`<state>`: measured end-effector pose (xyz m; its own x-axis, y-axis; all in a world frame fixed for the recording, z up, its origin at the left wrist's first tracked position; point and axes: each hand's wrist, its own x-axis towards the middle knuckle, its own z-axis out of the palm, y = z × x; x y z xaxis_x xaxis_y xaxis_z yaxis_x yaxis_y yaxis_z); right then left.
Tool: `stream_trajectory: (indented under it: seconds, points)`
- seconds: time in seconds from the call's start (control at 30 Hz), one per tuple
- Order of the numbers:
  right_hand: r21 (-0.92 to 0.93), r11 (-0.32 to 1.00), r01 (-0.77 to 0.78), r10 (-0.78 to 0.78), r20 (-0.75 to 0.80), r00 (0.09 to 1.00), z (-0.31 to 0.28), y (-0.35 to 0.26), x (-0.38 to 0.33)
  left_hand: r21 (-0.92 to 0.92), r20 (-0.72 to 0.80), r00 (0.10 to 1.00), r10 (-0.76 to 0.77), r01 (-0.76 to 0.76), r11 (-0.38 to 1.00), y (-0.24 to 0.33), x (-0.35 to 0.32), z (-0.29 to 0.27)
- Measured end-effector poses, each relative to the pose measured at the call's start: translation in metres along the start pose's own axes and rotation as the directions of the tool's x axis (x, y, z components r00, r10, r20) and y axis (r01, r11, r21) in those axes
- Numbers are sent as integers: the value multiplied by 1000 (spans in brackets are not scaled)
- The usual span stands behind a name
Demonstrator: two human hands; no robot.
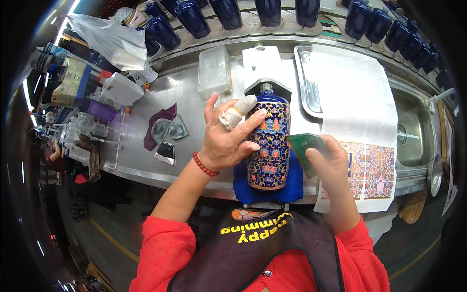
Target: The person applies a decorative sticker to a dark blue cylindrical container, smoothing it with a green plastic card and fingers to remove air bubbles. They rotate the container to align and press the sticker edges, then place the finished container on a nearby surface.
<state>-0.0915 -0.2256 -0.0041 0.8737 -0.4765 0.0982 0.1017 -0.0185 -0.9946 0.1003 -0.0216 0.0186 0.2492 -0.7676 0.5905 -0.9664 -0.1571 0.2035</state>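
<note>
In front of me a dark blue bottle lies on its back, neck away from me, covered in a colourful floral pattern. A blue cloth is under its near end, and the neck rests by a white holder. My left hand, a fabric cover on one finger, has its fingers spread, with fingertips against the bottle's left side. My right hand grips a green flat scraper just right of the bottle; the scraper's edge is close to the bottle's side.
Left on the steel table lie a purple cloth and translucent scraper pieces. A clear plastic box stands behind. To the right are a metal tray, patterned transfer sheets under white paper and a sink. Blue bottles line the conveyor.
</note>
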Motion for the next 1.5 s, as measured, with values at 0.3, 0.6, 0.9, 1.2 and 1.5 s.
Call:
stream_trajectory:
  seconds: [0.3,0.6,0.9,1.2,1.5]
  points:
    - [27,1000,-4,4,8,1000,0,-1,3,-16,3,1000,-25,25,1000,-2,3,3]
    - [30,999,-12,11,6,1000,0,-2,4,-14,8,999,-40,40,999,-5,4,3]
    - [44,999,-29,30,-6,1000,0,1,1,-79,9,998,-66,67,995,10,-10,4]
    - [62,998,-32,32,-2,999,1,-1,0,-71,63,997,-45,49,996,19,-20,2]
    - [89,995,-35,37,-21,999,6,-2,-4,-105,3,995,-101,100,989,22,-29,8]
